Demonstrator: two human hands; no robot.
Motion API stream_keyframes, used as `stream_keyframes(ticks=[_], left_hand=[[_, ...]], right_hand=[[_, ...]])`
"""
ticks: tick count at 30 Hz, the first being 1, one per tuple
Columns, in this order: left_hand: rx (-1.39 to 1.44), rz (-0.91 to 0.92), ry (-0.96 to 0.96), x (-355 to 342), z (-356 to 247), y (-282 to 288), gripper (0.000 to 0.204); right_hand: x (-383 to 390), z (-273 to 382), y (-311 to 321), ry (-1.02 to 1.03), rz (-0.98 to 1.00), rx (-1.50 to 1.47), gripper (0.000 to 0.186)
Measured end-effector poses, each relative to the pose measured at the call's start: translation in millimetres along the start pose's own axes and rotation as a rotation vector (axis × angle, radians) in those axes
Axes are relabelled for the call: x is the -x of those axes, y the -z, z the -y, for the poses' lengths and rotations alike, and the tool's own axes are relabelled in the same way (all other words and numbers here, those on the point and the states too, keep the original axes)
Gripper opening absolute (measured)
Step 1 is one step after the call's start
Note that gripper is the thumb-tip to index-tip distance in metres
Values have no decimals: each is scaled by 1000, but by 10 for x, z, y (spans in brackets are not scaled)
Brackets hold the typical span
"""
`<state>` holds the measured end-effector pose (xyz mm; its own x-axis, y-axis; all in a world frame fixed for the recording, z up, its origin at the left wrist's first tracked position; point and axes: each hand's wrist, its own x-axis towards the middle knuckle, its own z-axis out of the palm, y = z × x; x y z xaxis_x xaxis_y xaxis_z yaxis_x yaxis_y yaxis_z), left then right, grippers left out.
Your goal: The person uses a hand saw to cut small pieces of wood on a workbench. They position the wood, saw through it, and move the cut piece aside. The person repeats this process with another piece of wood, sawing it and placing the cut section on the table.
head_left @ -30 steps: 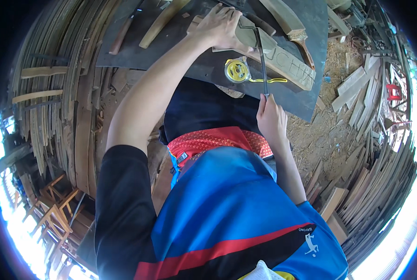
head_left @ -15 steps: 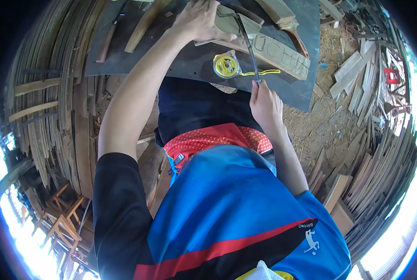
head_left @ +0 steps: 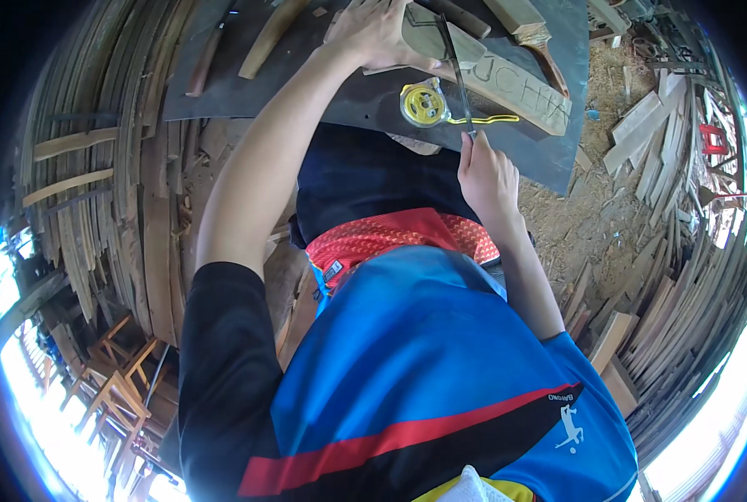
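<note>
My left hand (head_left: 372,35) grips a pale wooden piece (head_left: 423,32) at the top of the worktable (head_left: 348,100), fingers bent over it, thumb along the near side. My right hand (head_left: 488,176) is closed on the near end of a long, thin dark metal tool (head_left: 459,75), which reaches across the wood under a bent far end. Beneath lies a longer pale board (head_left: 515,96) with marks cut or drawn on its face. A yellow tape measure (head_left: 423,102) rests on the dark table just in front of the board, its yellow strap trailing right under the tool.
Wooden-handled tools (head_left: 271,38) lie at the table's left, and a shaped wood piece (head_left: 520,25) at the top right. Stacked planks (head_left: 97,167) stand left. Wooden chair frames (head_left: 122,376) are lower left. Offcuts (head_left: 637,125), a red plastic item (head_left: 710,138) and more planks (head_left: 683,309) are right.
The view has shifted slightly. My right hand and the tool have slid a little farther forward across the wood since a second ago. My left hand stays on the piece.
</note>
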<state>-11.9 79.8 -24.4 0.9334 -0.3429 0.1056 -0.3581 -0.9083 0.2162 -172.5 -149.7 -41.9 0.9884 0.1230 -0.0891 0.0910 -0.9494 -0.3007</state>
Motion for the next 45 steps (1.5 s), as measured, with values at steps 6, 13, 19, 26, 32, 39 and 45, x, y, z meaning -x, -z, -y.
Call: stream_keyframes(ticks=[6,13,19,26,32,39,45], left_hand=[[6,15,12,57,-132,123,120],[-49,37,67,37,-66,47,134],[-37,-29,-4,84,-58,23,131],[-69,12,61,5,-91,75,131],[-14,-124,-8,1,67,-136,137],[-33,-95,-60,46,-79,-32,110],[64,-35,2,-11,31,52,111]], right_hand=[[-577,-19,-94,154,-142,-92,33],[-317,-16,-34,58,-22,-31,32],[-193,-56,-20,21,3,-49,33],[-557,13,-125,123,-140,-123,35],[38,-40,54,-36,111,-83,34],[-680,51,-96,126,-85,-112,34],[-24,-47,20,7,67,-133,33]])
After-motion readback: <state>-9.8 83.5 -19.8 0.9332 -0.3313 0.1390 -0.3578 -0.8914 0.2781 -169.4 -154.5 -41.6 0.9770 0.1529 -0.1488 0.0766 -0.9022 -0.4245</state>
